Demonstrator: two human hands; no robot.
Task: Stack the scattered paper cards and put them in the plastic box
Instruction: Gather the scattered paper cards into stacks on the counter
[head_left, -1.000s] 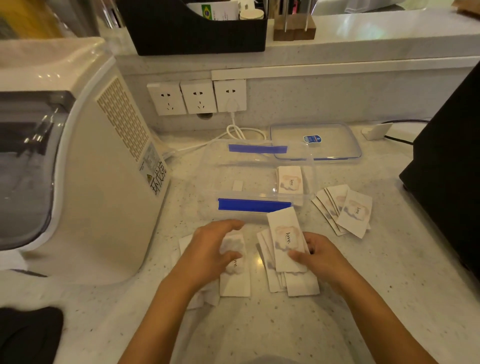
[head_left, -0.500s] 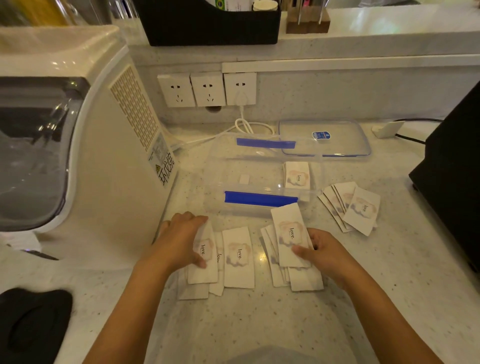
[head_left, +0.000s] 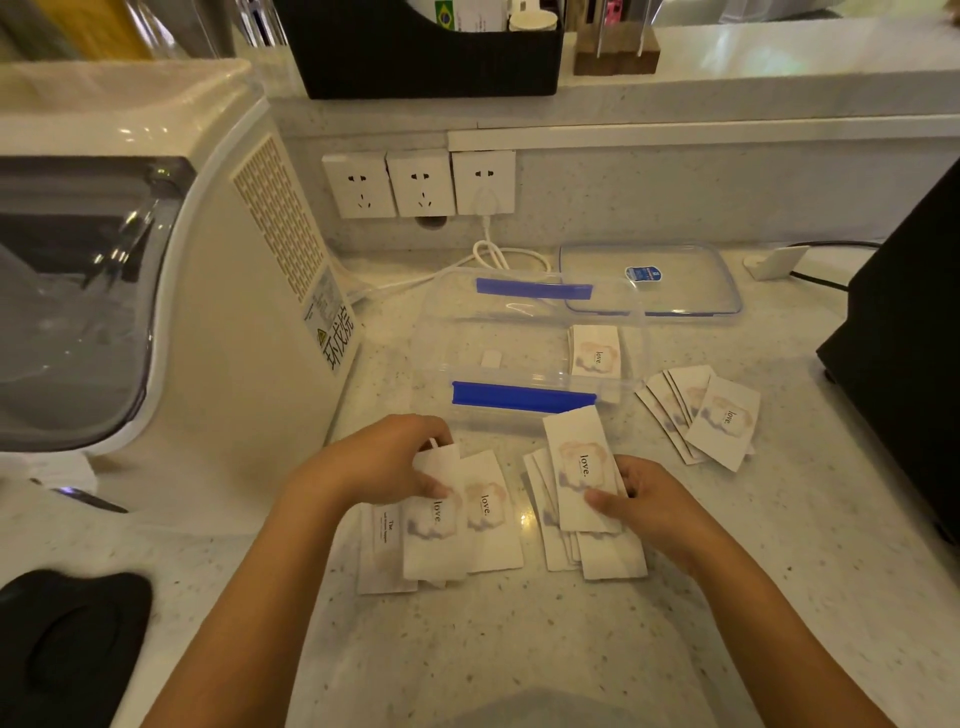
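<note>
While the clear plastic box (head_left: 530, 332) sits open near the table's (head_left: 519, 649) back edge with a few cards already inside, both hands work in front of it. The left hand (head_left: 379, 462) pinches the top end of one card (head_left: 434, 519), probably lifting it off its overlapped neighbours. The right hand (head_left: 649, 504) grips a gathered stack (head_left: 579, 473), likely so more can be added. Every card's long axis runs from the near edge towards the box. A loose fan of cards (head_left: 701, 410) lies toward the right edge.
</note>
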